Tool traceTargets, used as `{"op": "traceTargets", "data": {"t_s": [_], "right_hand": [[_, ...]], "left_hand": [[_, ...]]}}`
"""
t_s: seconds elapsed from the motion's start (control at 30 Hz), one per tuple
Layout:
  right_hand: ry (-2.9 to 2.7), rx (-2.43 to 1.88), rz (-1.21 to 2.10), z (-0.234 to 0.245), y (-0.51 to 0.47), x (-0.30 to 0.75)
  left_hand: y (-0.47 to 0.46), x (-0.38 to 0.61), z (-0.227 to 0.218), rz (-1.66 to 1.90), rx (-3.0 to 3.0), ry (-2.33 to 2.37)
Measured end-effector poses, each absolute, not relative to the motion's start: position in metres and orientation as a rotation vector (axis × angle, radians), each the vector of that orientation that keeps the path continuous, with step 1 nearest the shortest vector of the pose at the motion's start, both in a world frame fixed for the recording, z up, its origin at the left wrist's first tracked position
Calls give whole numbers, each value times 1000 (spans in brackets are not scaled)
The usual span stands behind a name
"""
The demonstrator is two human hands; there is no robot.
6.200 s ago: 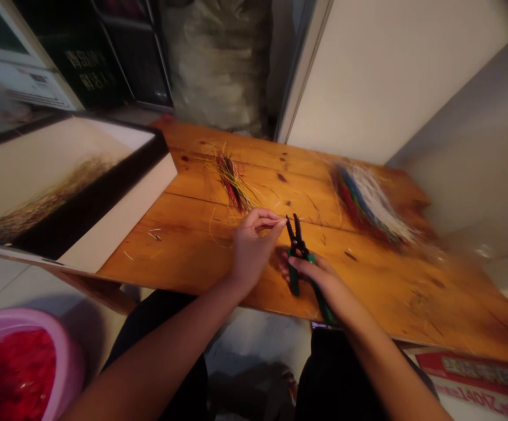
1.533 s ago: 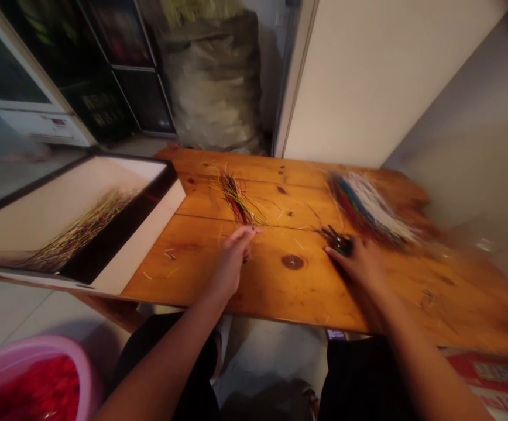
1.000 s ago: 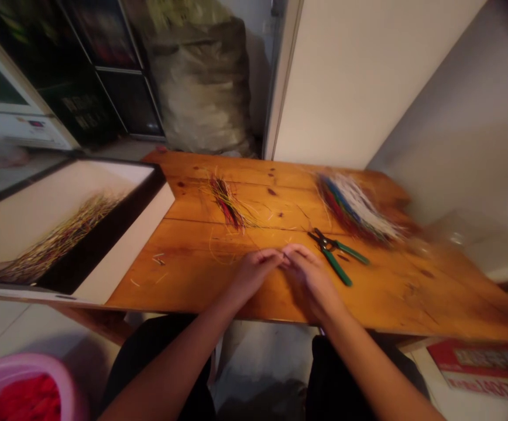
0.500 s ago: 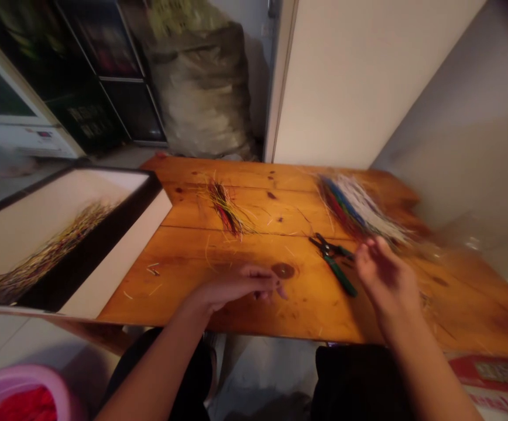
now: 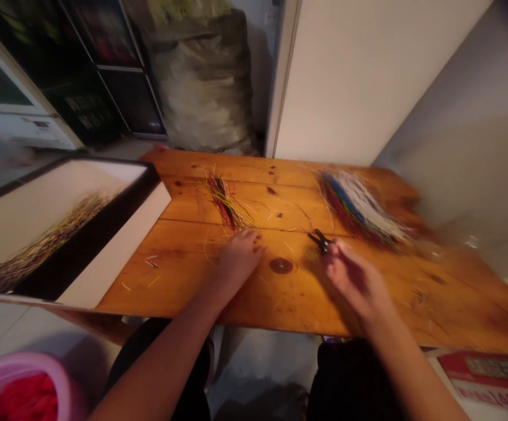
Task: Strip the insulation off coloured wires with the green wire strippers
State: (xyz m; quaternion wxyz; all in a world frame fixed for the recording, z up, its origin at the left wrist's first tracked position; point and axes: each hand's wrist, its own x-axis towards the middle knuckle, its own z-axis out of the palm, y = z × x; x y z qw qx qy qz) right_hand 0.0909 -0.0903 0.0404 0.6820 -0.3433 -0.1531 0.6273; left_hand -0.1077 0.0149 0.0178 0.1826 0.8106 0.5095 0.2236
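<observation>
Black wire strippers [image 5: 319,241] sit at right hand [image 5: 354,280] fingertips, grip too blurred to tell; left hand [image 5: 240,254] relaxed, empty, near colored wire bundle [image 5: 223,204]

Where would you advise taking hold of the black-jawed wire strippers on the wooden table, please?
Take the handles of the black-jawed wire strippers from the near side: only the jaws show, pointing toward the far table edge, the handles hidden beneath the right hand.
</observation>
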Motion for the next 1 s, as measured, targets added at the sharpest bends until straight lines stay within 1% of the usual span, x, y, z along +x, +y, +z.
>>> {"op": "traceTargets", "data": {"t_s": [0.13,0.2,0.3,0.4,0.5,0.7,1.0], "right_hand": [[-488,-939,1424,33,-87,73],[-514,-995,1404,26,-84,68],[-545,-1044,1332,18,-79,64],[-588,-1082,1247,16,-74,59],[-640,-1093,1224,19,-72,54],[-780,-1148,1188,27,-71,47],[-852,-1244,1121,22,-71,45]], "left_hand": [[18,-99,14,421,2418,1499],[17,-98,16,393,2454,1511],[10,-98,22,509,2365,1477],[-4,-97,28,737,2059,1239],[-19,-94,34,839,1771,1090],[-27,-89,39,816,1562,1004],[-24,-91,35,776,1518,1000]]}}
